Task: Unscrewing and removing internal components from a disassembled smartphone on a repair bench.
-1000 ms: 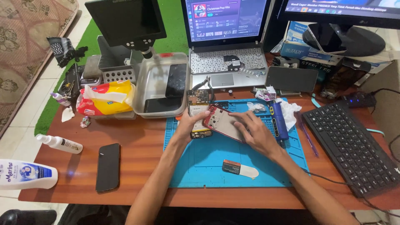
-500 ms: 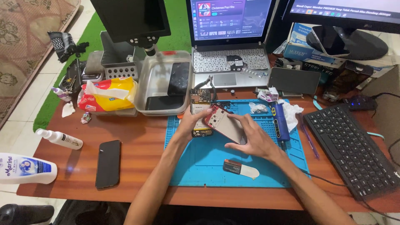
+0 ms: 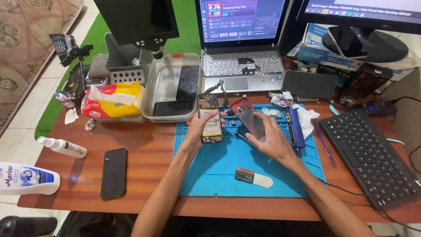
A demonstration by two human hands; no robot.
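Head cam, looking down at our blue mat (image 3: 210, 175): our left hand (image 3: 202, 128) is wrapped round the opened phone (image 3: 209, 119) – fingers closed on its edges, circuit side up. Our right hand (image 3: 271, 139) pinches the red back cover (image 3: 249, 117) just beside it, tilted, the two parts apart. Both sit over the mat's upper half, near the blue screwdriver (image 3: 295, 127).

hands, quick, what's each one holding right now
Left hand: closed on the opened phone body, circuit side up.
Right hand: holding the red-edged back cover, fingers beneath it.
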